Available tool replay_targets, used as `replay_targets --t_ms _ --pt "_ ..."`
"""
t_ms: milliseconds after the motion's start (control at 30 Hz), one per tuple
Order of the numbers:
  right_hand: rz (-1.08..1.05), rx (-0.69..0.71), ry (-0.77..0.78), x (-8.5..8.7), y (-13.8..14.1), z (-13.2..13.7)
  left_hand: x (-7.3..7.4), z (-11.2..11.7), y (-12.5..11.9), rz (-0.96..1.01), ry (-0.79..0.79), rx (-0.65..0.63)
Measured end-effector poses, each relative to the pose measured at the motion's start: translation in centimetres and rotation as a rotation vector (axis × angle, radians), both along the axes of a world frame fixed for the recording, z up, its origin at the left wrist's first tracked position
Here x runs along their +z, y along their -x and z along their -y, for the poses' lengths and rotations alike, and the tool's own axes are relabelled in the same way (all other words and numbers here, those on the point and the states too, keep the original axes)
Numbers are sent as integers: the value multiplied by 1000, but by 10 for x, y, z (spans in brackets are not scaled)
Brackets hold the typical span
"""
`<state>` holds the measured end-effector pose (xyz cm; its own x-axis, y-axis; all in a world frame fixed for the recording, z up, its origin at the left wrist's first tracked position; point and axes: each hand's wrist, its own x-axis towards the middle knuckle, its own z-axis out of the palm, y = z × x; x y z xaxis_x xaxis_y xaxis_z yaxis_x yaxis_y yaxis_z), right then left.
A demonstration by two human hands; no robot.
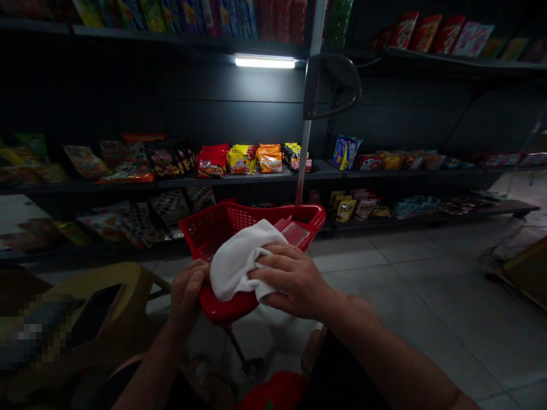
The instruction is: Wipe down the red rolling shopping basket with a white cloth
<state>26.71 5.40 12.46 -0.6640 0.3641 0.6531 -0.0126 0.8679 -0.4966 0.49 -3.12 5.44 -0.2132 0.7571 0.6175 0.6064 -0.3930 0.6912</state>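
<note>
A red plastic shopping cart basket [205, 228] with perforated walls stands in front of me, its near end toward my body. My left hand [188, 287] is closed on the left side of its near rim. Under my right hand [294, 279] is a white cloth [237, 259], bunched beneath the curled fingers and draped over the near part of the basket. The cloth hides much of the surface below it. A clear panel [296, 234] shows on the basket's right side, just beyond my right fingers.
A metal pole [304, 154] with a grey loop handle [331, 85] rises behind the basket. Dark shelves [256, 181] hold several snack packets. At left, a phone [96, 310] lies on a yellowish stool [122, 273]. A lit tube [265, 61] hangs above tiled floor [363, 253].
</note>
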Motion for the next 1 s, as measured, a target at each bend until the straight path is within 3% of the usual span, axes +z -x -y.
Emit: replay_targets --t_ms 100,267,367,533,667,733,833,1000 --pt "77 7 -31 4 -7 -20 -1 0 2 -5 13 -28" --pt "89 -309 -130 0 -45 -113 2 -7 1 -4 14 -74" --pt "117 -386 -189 -3 -51 -133 17 -7 -1 -78 172 -91" --pt "100 -500 -241 -8 -41 -110 60 19 -37 -284 286 8" --pt "95 -545 -241 -8 -38 -88 81 40 -84 -593 167 3" --pt "111 -571 -232 -7 -35 -77 82 41 -99 -708 148 93" --pt "118 -607 -235 -5 -27 -47 75 36 -102 -804 194 228" --pt "113 -348 -298 -11 -10 2 67 29 -76 -862 217 184"
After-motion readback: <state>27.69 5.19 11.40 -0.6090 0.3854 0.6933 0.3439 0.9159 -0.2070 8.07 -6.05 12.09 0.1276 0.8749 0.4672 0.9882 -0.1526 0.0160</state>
